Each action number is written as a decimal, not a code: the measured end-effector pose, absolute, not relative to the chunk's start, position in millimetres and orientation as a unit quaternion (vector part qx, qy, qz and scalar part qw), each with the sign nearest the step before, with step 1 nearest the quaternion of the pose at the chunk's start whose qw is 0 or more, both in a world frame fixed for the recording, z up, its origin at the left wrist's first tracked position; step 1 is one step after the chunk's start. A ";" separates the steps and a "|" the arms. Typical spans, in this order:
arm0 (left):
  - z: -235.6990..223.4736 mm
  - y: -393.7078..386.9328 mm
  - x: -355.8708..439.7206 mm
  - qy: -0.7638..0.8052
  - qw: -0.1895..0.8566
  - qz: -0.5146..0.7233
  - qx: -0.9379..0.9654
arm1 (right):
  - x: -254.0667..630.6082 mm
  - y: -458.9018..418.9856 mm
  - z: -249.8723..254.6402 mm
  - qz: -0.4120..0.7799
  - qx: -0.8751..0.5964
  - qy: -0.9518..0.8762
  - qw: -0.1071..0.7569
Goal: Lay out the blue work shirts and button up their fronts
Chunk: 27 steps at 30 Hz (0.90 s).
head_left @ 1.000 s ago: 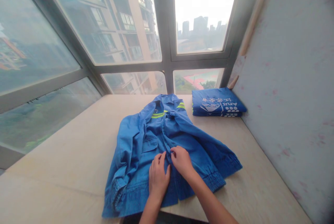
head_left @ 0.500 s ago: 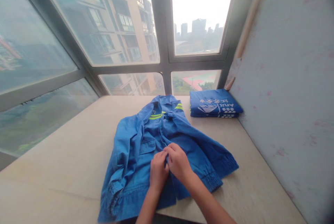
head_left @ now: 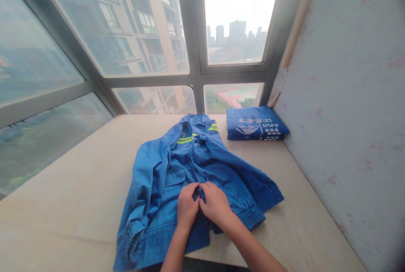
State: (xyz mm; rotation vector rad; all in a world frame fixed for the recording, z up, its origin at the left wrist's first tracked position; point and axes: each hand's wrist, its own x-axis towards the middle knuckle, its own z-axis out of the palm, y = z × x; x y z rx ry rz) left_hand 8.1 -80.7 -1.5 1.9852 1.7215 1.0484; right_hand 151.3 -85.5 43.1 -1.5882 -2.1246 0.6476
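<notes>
A blue work jacket (head_left: 164, 179) with yellow-green reflective stripes lies spread front-up on a beige table (head_left: 79, 187), collar toward the window. My left hand (head_left: 186, 206) and my right hand (head_left: 215, 204) meet at the jacket's front opening, low on the chest. Both hands are closed, pinching the two front edges of the jacket together. What lies between the fingertips is too small to make out. The right sleeve stretches out toward the table's right side.
A folded stack of blue garments with white print (head_left: 255, 123) sits at the back right corner. A pale wall (head_left: 348, 94) bounds the table on the right. Large windows (head_left: 142, 31) with dark frames stand behind and to the left.
My left hand went from lying flat on the jacket to a pinch beside my right hand. Both hands have drawn together on the front edges. The camera has tilted slightly.
</notes>
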 end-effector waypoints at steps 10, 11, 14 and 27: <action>-4.8 -80.7 5.1 0.581 0.142 0.364 0.714 | 141.2 -84.3 30.4 0.074 -0.582 -0.797 0.148; -4.5 -80.5 5.6 0.578 0.138 0.364 0.717 | 141.8 -84.4 25.5 0.068 -0.581 -0.795 0.161; -3.3 -79.9 8.7 0.580 0.112 0.364 0.720 | 145.9 -84.7 13.0 0.065 -0.578 -0.789 0.198; 5.8 -84.6 10.3 0.601 0.137 0.333 0.713 | 153.7 -81.6 7.6 0.082 -0.520 -0.808 0.264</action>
